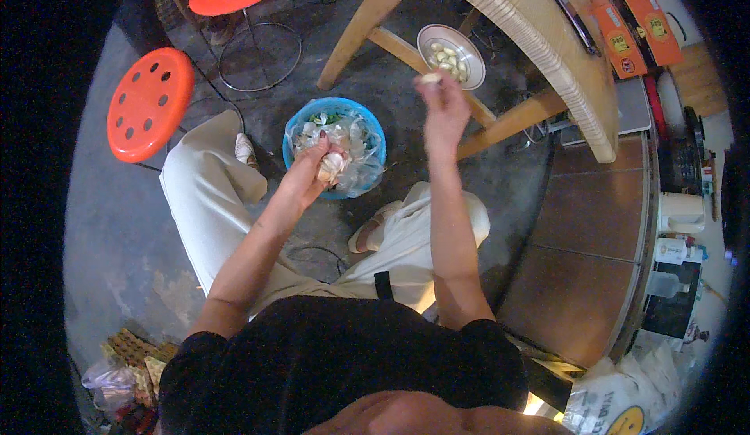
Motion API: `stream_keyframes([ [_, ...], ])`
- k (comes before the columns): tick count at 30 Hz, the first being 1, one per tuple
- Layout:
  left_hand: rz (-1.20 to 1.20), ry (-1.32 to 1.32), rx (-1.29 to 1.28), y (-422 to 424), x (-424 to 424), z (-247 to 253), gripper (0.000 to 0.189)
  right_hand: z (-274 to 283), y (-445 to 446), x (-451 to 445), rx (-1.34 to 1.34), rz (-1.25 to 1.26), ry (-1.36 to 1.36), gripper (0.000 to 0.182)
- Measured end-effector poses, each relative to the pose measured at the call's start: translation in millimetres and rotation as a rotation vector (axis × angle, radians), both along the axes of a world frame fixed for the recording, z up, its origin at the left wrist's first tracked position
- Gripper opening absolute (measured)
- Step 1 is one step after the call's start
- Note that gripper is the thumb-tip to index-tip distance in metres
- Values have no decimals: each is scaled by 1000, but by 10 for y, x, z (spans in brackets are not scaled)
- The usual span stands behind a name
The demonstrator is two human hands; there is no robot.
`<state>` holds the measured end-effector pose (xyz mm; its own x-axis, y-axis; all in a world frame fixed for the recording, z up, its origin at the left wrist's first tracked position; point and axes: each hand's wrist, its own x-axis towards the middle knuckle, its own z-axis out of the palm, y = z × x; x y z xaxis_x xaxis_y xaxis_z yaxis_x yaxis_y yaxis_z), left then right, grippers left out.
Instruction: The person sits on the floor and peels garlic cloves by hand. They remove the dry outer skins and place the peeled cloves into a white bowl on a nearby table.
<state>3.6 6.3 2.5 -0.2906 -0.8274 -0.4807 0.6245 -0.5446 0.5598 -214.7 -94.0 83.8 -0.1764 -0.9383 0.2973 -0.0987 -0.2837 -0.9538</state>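
My left hand [309, 170] holds a partly broken garlic bulb [332, 166] over a blue bin [285, 148]. The bin is lined with a transparent plastic bag [366, 172], and green scraps and pale skins [321, 121] lie inside it. Farther right, my right hand [446, 105], slightly blurred, pinches a pale garlic clove [431, 77] between thumb and fingers. Just beyond those fingers is a white bowl with a brown rim [423, 37]. Several peeled garlic cloves [450, 58] lie in the bowl; what supports it is hidden.
A wooden table [527, 30] with slanted legs [366, 21] stands at upper right, bearing a dark pen-like object [571, 17]. An orange box [638, 27] is beyond it. Two red round stools [150, 105] are at upper left. A brown tiled cabinet [586, 247] runs along the right.
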Motion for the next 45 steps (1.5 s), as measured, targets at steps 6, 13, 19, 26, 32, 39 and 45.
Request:
stream_keyframes([
  [6,27,103,-105,-9,-83,-5,42,45,-345,-411,98,52,-570,55],
  [13,81,44,-256,-3,-48,124,48,13,-87,-148,-56,49,238,24],
  [19,180,-137,-359,-4,-8,124,54,-154,799,680,40,396,480,12],
  [26,276,-594,-594,-7,39,151,55,-272,921,856,71,517,546,24],
  [32,309,-609,-552,7,86,256,52,-206,916,856,-155,531,775,25],
  [39,427,-590,-496,3,59,159,49,-204,916,858,-145,581,725,24],
  [45,475,-544,-429,15,24,276,48,-299,942,905,-193,527,565,22],
])
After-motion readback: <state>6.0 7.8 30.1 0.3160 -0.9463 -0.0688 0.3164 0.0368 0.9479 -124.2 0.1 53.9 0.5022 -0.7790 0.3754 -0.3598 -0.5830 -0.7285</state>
